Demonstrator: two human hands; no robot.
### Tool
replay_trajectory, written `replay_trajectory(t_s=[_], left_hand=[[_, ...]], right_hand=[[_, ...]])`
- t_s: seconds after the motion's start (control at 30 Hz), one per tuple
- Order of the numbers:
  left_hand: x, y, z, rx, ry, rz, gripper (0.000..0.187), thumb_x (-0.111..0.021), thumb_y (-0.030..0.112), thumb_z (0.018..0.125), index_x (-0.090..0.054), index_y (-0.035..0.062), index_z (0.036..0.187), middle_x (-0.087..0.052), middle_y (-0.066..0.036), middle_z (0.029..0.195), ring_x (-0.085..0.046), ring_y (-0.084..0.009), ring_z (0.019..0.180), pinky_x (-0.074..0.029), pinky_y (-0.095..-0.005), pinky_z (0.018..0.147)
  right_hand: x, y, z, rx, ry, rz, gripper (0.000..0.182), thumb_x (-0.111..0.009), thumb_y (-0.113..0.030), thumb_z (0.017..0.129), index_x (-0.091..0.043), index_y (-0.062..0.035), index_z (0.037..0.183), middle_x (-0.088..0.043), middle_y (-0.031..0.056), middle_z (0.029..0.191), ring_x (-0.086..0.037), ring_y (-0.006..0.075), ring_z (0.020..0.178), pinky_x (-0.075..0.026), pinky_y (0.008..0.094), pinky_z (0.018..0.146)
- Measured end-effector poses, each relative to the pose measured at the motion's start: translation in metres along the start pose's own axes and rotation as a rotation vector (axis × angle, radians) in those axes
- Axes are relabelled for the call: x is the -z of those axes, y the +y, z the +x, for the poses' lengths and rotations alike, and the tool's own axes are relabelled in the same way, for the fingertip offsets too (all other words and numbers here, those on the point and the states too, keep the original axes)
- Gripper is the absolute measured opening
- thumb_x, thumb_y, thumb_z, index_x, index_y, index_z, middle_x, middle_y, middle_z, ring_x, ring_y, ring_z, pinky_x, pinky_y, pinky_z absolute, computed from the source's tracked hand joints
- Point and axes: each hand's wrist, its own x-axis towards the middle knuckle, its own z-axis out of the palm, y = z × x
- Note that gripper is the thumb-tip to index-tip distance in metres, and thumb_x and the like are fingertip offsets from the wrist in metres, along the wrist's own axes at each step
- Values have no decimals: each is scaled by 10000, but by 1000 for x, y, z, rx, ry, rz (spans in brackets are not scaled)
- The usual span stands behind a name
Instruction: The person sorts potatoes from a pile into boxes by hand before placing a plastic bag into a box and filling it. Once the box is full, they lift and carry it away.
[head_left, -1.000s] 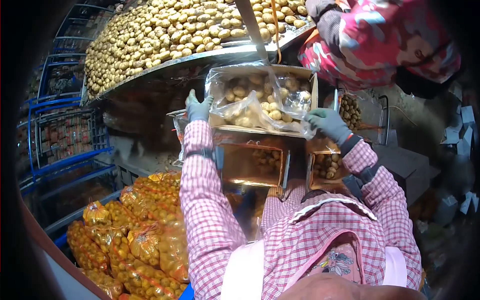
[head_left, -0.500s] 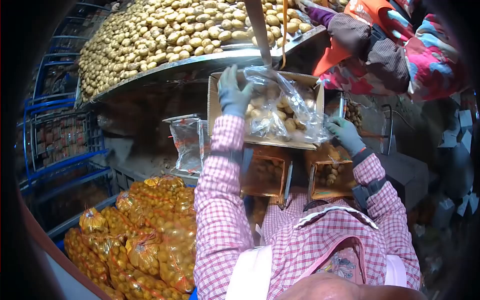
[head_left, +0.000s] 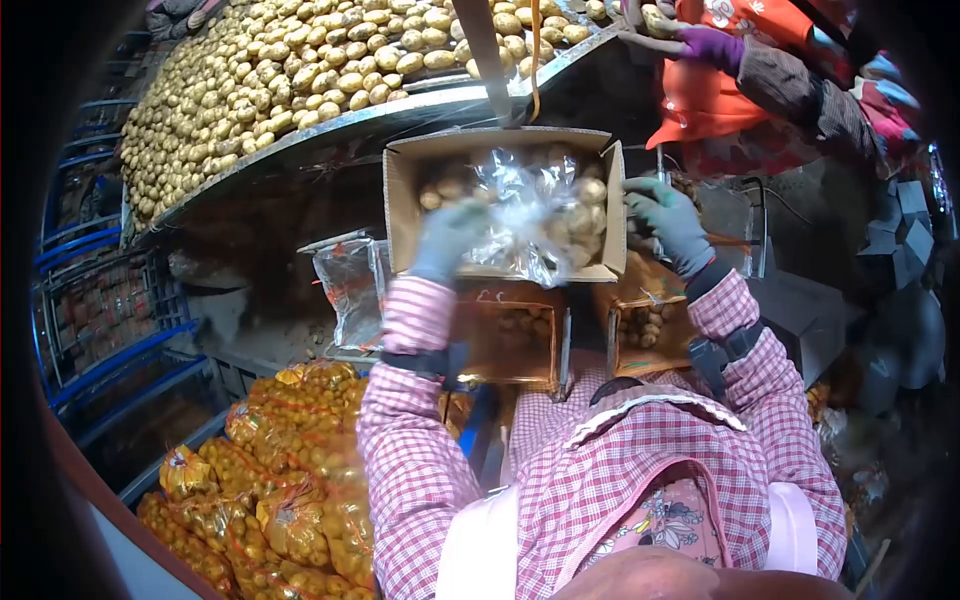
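A cardboard box (head_left: 397,205) stands in front of me, holding potatoes (head_left: 588,215) and a clear plastic bag (head_left: 520,205) gathered over them. Smeared by motion, my gloved left hand (head_left: 450,238) is over the box's left front part, beside the bag, and its fingers do not show clearly. My gloved right hand (head_left: 672,225) is at the outer side of the box's right wall, fingers apart and fingertips right by the rim, with no plastic in it.
Behind the box, a metal-edged table (head_left: 330,118) is heaped with potatoes. Below it are two open orange-rimmed containers (head_left: 515,380) (head_left: 655,370) with potatoes. Filled mesh bags (head_left: 290,480) lie at left, near a frame with clear plastic (head_left: 350,290). A co-worker's purple-gloved hand (head_left: 712,48) is at upper right.
The plastic has gone from hanging over the box's right front rim to lying bunched inside. My left hand came down from the back left; my right hand let go of the plastic.
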Motion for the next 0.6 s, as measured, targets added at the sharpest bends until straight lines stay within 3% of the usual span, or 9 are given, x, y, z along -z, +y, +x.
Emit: replay_trajectory(t_s=[0.07,0.1,0.13,0.27,0.43,0.5,0.53,0.57,0.6], left_hand=[[67,18,-3,-108,423,405,230,-703,111,913,-724,41,1131,-705,-112,1055,-677,-256,1023,-520,-352,964],[93,-23,5,-94,571,180,379,-737,198,905,-672,52,1249,-667,-143,1154,-666,-300,1062,-509,-378,1005],[109,-10,0,37,627,654,532,-759,314,892,-616,57,1336,-634,-196,1241,-637,-343,1140,-483,-414,1051],[111,-65,16,501,105,698,671,-732,550,826,-661,66,1285,-625,-251,1302,-605,-396,1220,-489,-440,1016],[102,-76,32,673,121,869,497,-632,435,853,-752,7,1075,-698,-281,1129,-676,-407,1103,-521,-482,972],[95,-58,25,637,135,894,497,-644,410,836,-748,-3,1093,-698,-265,1161,-679,-396,1110,-529,-472,983],[93,-51,24,631,100,929,500,-638,409,846,-744,0,1111,-684,-265,1204,-667,-383,1145,-525,-466,992],[93,-55,25,636,108,956,492,-634,403,849,-744,9,1122,-682,-250,1223,-657,-370,1170,-519,-463,1000],[88,-22,11,631,126,920,503,-650,413,826,-746,31,1139,-685,-232,1231,-657,-364,1169,-516,-463,1003]], right_hand=[[15,6,3,42,92,-248,410,-680,-215,968,-607,-14,1317,-694,52,1005,-678,139,811,-547,268,718],[18,9,7,66,138,-371,430,-681,-243,968,-602,0,1314,-696,56,987,-682,145,800,-549,269,714],[17,13,12,19,117,-517,475,-673,-306,964,-602,17,1304,-706,89,1000,-695,184,813,-556,296,729],[14,55,54,-89,71,-1115,644,-577,-531,941,-670,58,1183,-678,278,1183,-703,396,1006,-553,445,884],[-19,44,56,-130,164,-1399,390,-552,-333,947,-763,-22,1052,-679,277,1185,-683,409,1094,-549,464,934],[-22,31,33,61,39,-1658,287,-553,-133,901,-775,-64,1069,-711,235,1121,-703,372,1081,-573,454,907],[14,77,78,212,-140,-1906,299,-569,-194,894,-774,-58,1063,-707,244,1137,-698,384,1078,-558,467,925],[5,64,67,-44,203,-1386,356,-567,-276,892,-766,-33,1058,-692,275,1163,-683,405,1092,-539,470,948],[6,60,61,-60,249,-1317,442,-563,-355,888,-746,4,1071,-677,282,1199,-663,414,1128,-523,462,970]])
